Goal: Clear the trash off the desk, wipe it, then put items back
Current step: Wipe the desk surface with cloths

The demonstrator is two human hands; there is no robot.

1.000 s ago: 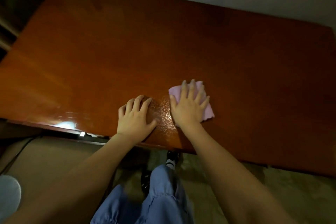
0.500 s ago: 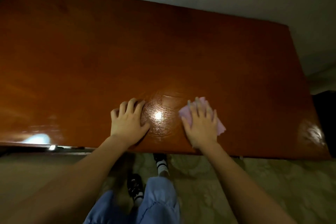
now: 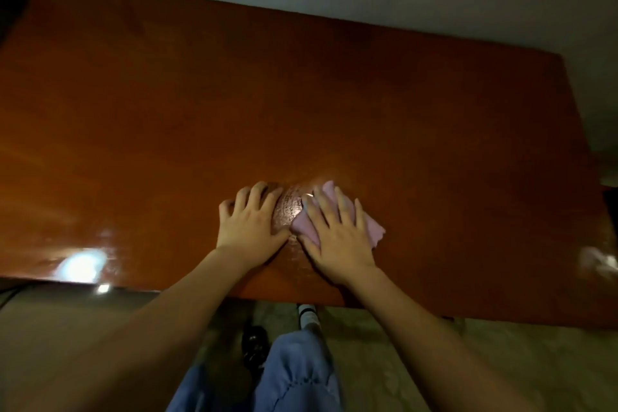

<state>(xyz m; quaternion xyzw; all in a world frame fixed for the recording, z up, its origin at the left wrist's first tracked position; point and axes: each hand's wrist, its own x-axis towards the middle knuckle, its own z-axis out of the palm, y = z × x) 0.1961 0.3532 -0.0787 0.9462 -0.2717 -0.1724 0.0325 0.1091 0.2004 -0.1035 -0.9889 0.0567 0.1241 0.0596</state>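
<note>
Pressing flat with fingers straight and spread, the right hand (image 3: pixel 337 234) covers a pink cloth (image 3: pixel 374 231) near the front edge of the wooden desk (image 3: pixel 301 94). Just beside it, the left hand (image 3: pixel 250 221) rests palm-down on the wood, fingers slightly bent, holding nothing.

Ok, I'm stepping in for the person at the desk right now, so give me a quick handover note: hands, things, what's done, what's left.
Right hand: flat on the pink cloth, fingers straight, pressing it to the desk near the front edge.
Left hand: resting on the desk beside the cloth, fingers slightly curled, holding nothing.
Done: no trash or items show on the desk; a wet patch sits between the hands.
Left: finish wiping, then put the items back; none are in view.
</note>
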